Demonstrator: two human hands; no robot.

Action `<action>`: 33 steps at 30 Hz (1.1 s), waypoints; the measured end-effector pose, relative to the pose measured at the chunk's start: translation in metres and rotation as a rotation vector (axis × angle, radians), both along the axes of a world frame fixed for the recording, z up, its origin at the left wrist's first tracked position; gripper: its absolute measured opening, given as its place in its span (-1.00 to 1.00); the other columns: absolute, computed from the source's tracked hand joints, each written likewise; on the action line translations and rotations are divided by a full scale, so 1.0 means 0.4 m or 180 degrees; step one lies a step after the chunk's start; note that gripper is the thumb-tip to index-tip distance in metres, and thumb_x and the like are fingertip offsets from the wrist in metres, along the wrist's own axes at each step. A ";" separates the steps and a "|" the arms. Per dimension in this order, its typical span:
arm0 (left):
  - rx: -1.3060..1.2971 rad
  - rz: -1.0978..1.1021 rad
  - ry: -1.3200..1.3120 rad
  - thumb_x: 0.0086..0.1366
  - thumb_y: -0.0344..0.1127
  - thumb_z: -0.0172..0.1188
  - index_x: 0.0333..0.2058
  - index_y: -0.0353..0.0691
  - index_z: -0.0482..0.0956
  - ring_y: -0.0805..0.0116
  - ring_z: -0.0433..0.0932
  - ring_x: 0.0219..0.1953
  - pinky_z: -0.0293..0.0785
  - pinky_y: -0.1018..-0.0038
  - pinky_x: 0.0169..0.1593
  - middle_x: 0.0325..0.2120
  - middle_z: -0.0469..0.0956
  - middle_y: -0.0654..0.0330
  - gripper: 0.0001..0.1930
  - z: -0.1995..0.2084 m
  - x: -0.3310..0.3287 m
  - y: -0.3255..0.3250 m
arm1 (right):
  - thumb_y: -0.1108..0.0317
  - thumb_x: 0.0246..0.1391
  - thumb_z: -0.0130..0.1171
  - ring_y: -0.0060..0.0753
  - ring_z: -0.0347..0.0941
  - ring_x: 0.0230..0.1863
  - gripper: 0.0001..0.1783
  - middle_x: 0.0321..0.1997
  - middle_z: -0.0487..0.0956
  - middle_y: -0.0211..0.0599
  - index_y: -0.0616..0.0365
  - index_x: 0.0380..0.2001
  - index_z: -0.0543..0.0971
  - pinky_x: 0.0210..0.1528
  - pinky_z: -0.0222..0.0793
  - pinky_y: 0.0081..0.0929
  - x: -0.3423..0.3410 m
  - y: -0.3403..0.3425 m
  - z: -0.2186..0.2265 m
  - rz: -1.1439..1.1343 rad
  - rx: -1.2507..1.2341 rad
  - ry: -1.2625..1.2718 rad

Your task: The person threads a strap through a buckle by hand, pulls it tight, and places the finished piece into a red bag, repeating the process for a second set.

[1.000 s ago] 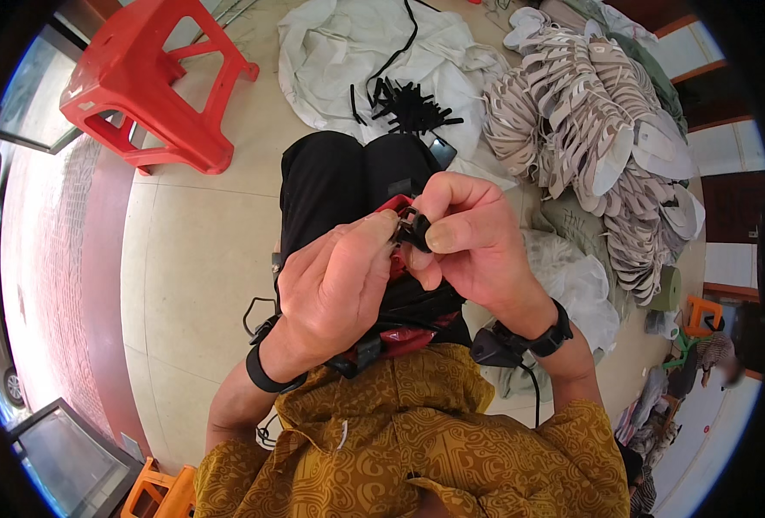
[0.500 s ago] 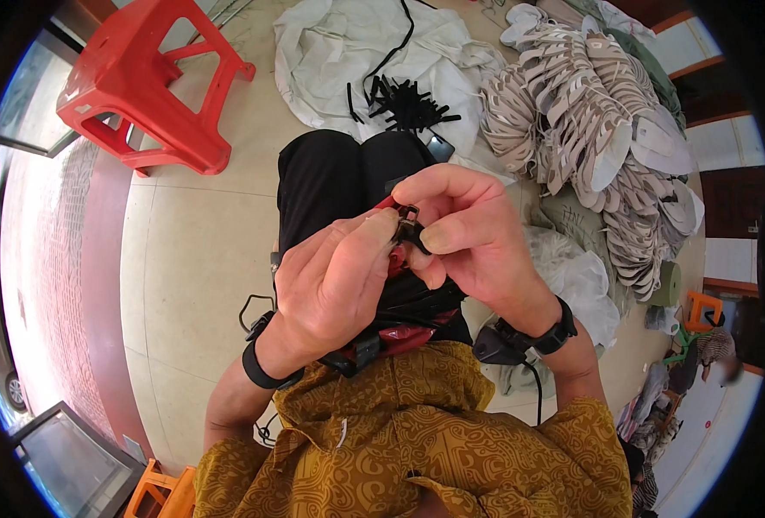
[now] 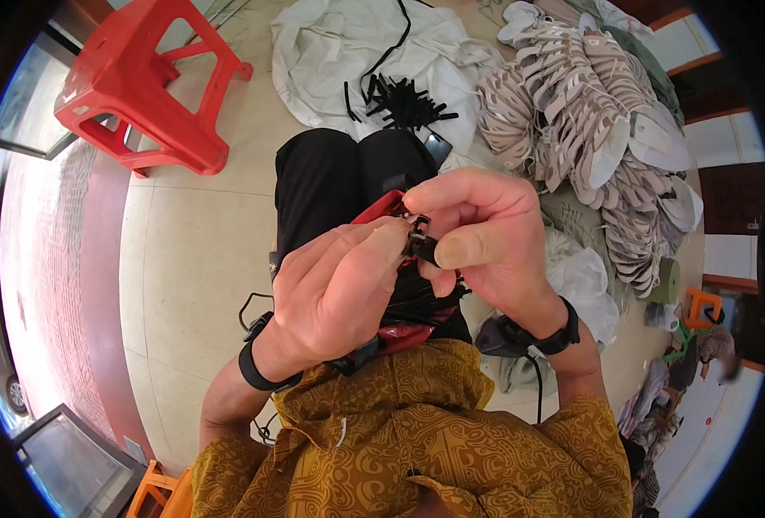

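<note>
Above my lap, my left hand (image 3: 339, 281) pinches a small dark buckle (image 3: 418, 228) between thumb and fingers. My right hand (image 3: 490, 237) is closed too, its thumb pressing a short black strap (image 3: 425, 250) that sits at the buckle. Whether the strap passes fully through the buckle is hidden by the fingers. Under the hands, a red plastic bag (image 3: 399, 335) with black strips lies across my black trousers (image 3: 317, 177).
Beyond my knees, a pile of short black straps (image 3: 404, 102) lies on a white sheet (image 3: 309, 52). Bundled beige shoe pieces (image 3: 572, 112) are heaped at the right. A red plastic stool (image 3: 132, 86) stands at the far left. A dark phone-like object (image 3: 437, 147) lies near my knee.
My right hand has shifted slightly right, and its thumb has moved along the strap. More of the buckle and of the red bag behind it shows. My left hand keeps its pinch.
</note>
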State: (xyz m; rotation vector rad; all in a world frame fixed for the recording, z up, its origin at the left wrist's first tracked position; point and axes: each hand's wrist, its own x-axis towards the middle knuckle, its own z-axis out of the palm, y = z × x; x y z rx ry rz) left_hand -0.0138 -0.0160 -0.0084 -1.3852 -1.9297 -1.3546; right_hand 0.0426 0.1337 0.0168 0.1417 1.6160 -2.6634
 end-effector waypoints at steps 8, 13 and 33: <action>-0.0094 0.0108 0.0754 -0.20 -0.60 0.08 -0.40 -0.56 0.39 0.19 0.49 -0.53 0.47 0.48 -0.51 -0.52 0.45 -0.06 -0.72 -0.011 -0.011 0.004 | 0.60 -0.22 0.12 -0.56 0.37 -0.71 -0.72 -0.60 0.47 -0.25 0.38 -0.32 0.45 -0.67 0.29 -0.72 0.001 0.004 -0.021 -0.0116 -0.0413 0.0019; -0.0118 0.0139 0.0708 -0.21 -0.61 0.08 -0.40 -0.57 0.38 0.18 0.49 -0.54 0.47 0.48 -0.51 -0.53 0.45 -0.06 -0.72 -0.006 -0.008 0.005 | 0.60 -0.20 0.10 -0.53 0.37 -0.69 -0.73 -0.58 0.47 -0.23 0.39 -0.31 0.44 -0.66 0.30 -0.71 0.005 -0.011 -0.027 -0.0273 -0.0735 0.0035; 0.0227 0.0124 -0.0662 -0.05 -0.55 0.13 -0.35 -0.41 0.38 0.18 0.48 -0.54 0.42 0.50 -0.48 -0.54 0.46 0.02 -0.78 0.010 0.031 0.022 | 0.56 -0.18 0.11 -0.74 0.26 -0.69 -0.74 -0.62 0.44 -0.41 0.32 -0.30 0.47 -0.66 0.16 -0.83 0.004 -0.015 -0.011 -0.0351 -0.0191 0.0451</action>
